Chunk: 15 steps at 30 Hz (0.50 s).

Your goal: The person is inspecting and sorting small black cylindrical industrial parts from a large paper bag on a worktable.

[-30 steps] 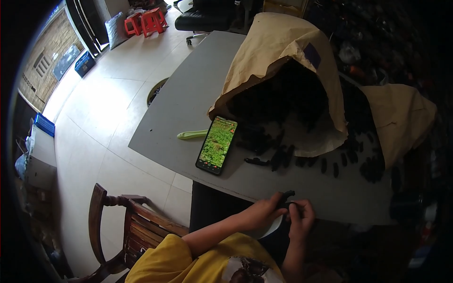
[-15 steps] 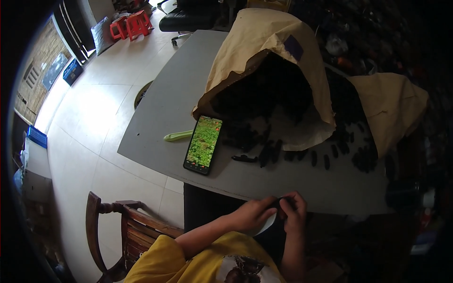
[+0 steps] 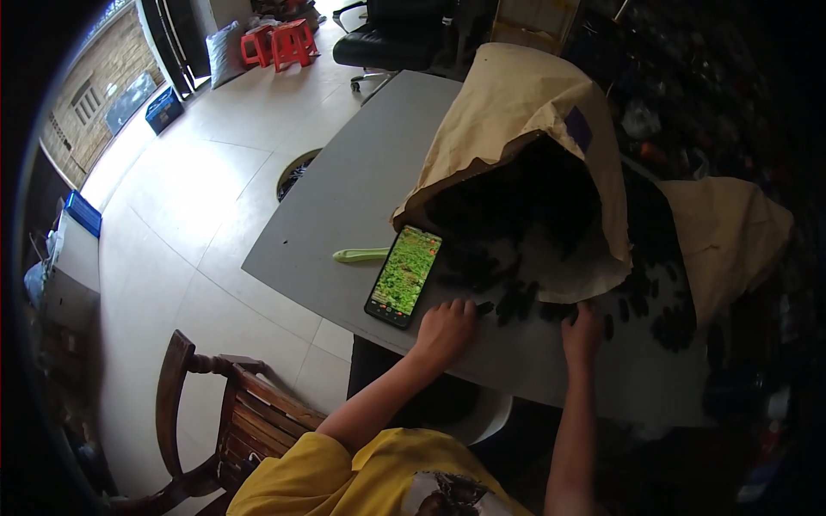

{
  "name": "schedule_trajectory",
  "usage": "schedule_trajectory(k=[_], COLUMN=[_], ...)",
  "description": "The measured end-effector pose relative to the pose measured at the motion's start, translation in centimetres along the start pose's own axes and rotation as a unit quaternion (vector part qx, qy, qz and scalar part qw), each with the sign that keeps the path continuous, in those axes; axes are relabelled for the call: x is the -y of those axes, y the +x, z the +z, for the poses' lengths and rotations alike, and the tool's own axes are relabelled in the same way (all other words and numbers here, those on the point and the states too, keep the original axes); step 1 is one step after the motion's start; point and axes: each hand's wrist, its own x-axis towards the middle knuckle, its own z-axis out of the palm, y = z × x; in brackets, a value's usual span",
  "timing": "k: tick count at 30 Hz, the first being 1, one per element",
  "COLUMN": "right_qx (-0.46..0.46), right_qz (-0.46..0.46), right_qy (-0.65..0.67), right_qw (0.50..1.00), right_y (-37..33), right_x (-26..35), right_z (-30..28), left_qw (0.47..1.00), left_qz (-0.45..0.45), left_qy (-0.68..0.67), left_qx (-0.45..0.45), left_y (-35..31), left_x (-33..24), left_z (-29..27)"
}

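My left hand (image 3: 446, 334) rests on the near edge of the grey table (image 3: 310, 232). Its fingers are curled at a small dark elongated piece (image 3: 485, 308), whose end shows past the fingertips. Farther right, my right hand (image 3: 584, 330) has its fingers closed at another dark piece (image 3: 569, 316) among the loose ones. Behind both hands, a big brown paper sack (image 3: 525, 95) lies with its mouth toward me. Many black elongated pieces (image 3: 516, 301) spill from it onto the table. What the fingers grip is partly hidden.
A phone (image 3: 404, 277) with a green picture lies left of the pile, touching a light green handle (image 3: 360, 255). A second brown paper piece (image 3: 731, 232) is at the right. A wooden chair (image 3: 258, 404) stands at left; a white curved rim (image 3: 497, 419) shows below the table.
My hands were together over my lap with a dark piece between them. They have moved apart and forward onto the table, to the loose pieces. The view has shifted slightly.
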Motion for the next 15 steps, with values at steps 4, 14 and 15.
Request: schedule_trajectory(k=[4,14,15], right_qx=[0.085,0.238,0.249], right_qz=[0.012,-0.135,-0.080], right_qy=[-0.020,0.278,0.353], right_qw=[0.996,0.921,0.898], right_y=[-0.6,-6.5,-6.8], right_x=[0.4,5.6,5.7], right_z=[-0.6,-5.7,-5.6], left_qw=[0.979,0.861,0.867], left_qz=[-0.096,-0.072,-0.041], left_qy=[-0.171,-0.487,-0.477], left_qx=[0.062,0.128,0.134], left_y=[-1.1,-2.7,-2.8], left_x=[-0.4,-3.2,-3.7], left_z=[-1.7,-2.9,-3.3])
